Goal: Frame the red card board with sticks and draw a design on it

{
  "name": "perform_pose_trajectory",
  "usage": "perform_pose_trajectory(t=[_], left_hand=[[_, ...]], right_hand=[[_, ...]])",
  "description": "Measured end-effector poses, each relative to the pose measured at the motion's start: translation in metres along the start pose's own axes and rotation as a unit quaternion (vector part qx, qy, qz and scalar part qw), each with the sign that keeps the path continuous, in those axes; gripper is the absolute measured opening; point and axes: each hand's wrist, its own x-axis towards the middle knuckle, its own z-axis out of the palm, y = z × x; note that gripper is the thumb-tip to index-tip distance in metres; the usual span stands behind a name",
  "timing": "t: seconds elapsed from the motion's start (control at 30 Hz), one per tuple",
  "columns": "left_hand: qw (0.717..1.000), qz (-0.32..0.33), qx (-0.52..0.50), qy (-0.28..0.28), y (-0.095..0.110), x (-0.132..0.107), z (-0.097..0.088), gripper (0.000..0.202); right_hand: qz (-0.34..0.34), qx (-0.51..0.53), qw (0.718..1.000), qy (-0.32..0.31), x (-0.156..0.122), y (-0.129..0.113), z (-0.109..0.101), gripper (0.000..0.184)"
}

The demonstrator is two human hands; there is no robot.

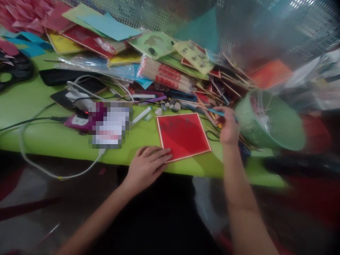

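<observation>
A square red card (184,136) with a pale border lies on the green tabletop in front of me, dark marks across its upper part. My left hand (148,164) lies flat at the card's lower left corner, fingertips resting on it. To the right of the card, my right hand (230,127) is raised and closed around a slim blue pen (218,112), its tip pointing left over the clutter. Whether that tip touches anything, I cannot tell. Small stones (172,105) sit just beyond the card's top edge, beside a white marker (142,115).
A green basket (278,124) tilts at the right. Bundled wooden sticks (166,74), pens and decorated cards (152,44) pile up along the back. At left are a purple power strip (79,120), a blurred-out device and a looping white cable (29,161); black scissors (18,67) lie far left.
</observation>
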Motion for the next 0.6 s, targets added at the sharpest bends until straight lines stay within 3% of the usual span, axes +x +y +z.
perform_pose_trajectory(t=[0.23,0.4,0.6], left_hand=[[0.999,0.030,-0.004,0.042,-0.002,0.000,0.003,0.028],[0.997,0.041,-0.016,0.069,-0.004,0.001,0.002,0.024],[0.999,0.024,0.028,0.007,-0.005,0.012,-0.008,0.059]], right_hand=[[0.070,0.041,0.995,-0.066,-0.049,-0.026,0.024,0.039],[0.138,0.150,0.978,-0.032,-0.073,-0.037,0.042,0.032],[0.178,0.166,0.970,-0.011,-0.080,-0.030,0.046,0.028]])
